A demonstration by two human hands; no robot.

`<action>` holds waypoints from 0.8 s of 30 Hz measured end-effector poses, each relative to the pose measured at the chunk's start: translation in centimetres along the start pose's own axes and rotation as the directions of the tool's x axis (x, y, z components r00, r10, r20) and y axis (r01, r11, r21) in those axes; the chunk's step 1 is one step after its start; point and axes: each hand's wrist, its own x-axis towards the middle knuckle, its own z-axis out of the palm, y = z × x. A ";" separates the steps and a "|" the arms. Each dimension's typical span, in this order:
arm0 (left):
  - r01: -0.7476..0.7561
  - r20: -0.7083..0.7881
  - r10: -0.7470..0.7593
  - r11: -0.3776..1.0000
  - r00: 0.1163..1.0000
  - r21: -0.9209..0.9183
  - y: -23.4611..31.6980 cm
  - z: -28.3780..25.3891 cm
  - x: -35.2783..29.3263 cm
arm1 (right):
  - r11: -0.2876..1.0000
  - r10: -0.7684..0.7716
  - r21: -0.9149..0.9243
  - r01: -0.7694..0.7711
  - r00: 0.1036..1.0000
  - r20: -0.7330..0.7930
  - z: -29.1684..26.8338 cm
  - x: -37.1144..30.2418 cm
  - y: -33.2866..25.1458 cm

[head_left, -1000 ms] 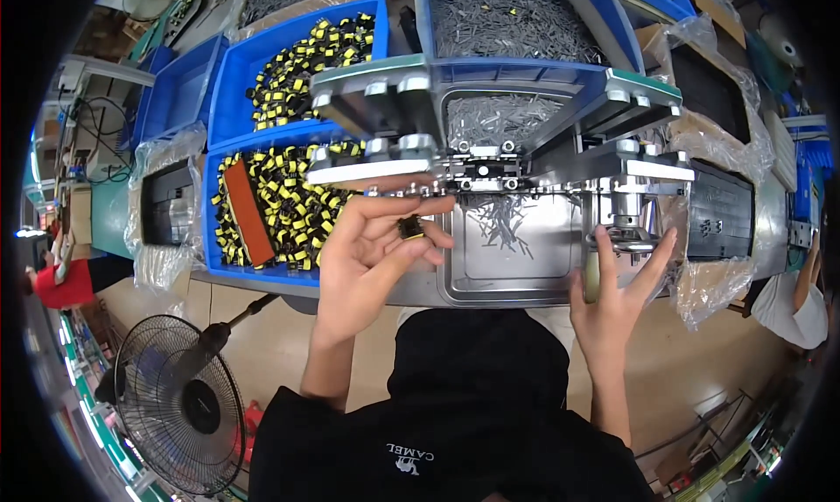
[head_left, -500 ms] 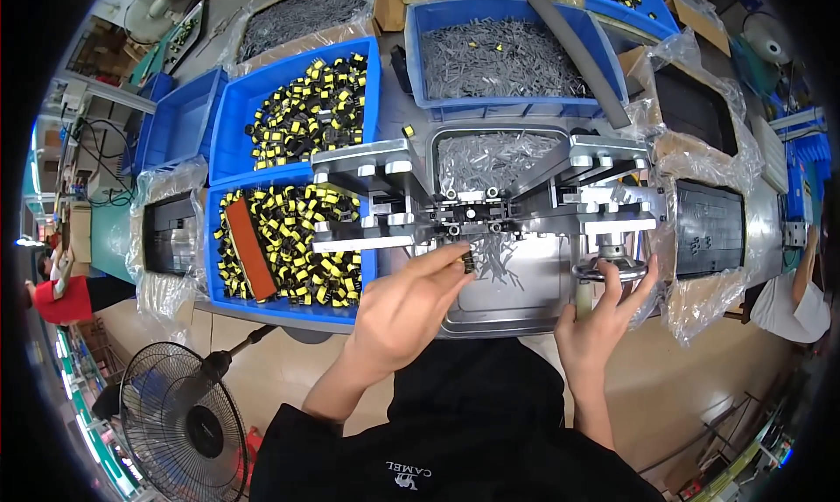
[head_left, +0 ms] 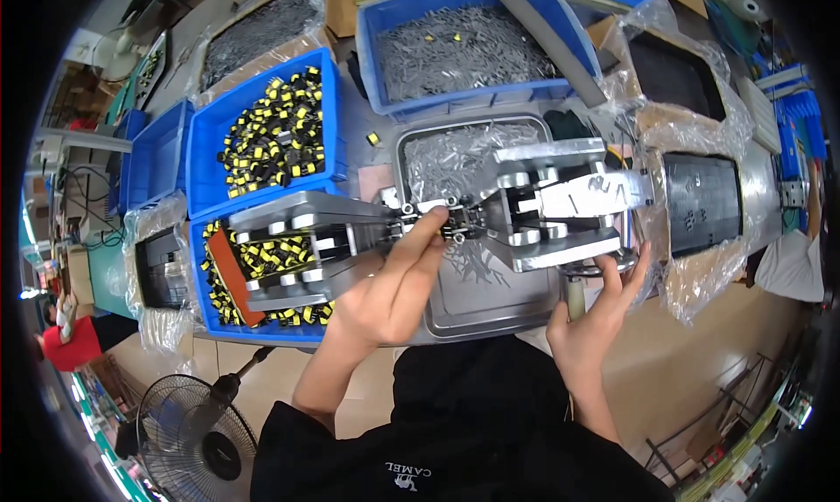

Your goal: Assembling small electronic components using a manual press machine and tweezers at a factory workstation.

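Silvery metal fixture (head_left: 503, 213) of thick, smooth plates joined by rounded studs spans the middle of the frame, its long axis running left to right and rising slightly rightward. The bare left hand (head_left: 381, 305) meets its dark central part, fingers straight and close together; whether they pinch anything is hidden. The bare right hand (head_left: 591, 331) is at right of centre, fingers spread at the rim of a shiny round metal wheel (head_left: 623, 260) under the fixture's right end, thumb near a pale cylindrical handle (head_left: 575, 299); I cannot tell whether they grip.

Below the fixture's centre, a shallow stainless-steel tray (head_left: 490, 308) with rounded corners holds loose, thin grey slivers. At upper centre, a blue plastic bin (head_left: 477, 101) is heaped with similar slivers. Left of centre, two more blue bins, an upper one (head_left: 208, 130) and a lower one (head_left: 289, 333), hold blocky black-and-yellow parts (head_left: 276, 139); a flat orange-brown bar (head_left: 232, 279) lies aslant across the lower bin's contents.
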 end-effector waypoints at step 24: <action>0.199 0.561 -0.520 -0.595 0.643 -0.779 2.9 -2.1 -5.3 | 0.748 -0.664 0.291 0.597 0.672 0.328 6.5 -6.8 1.8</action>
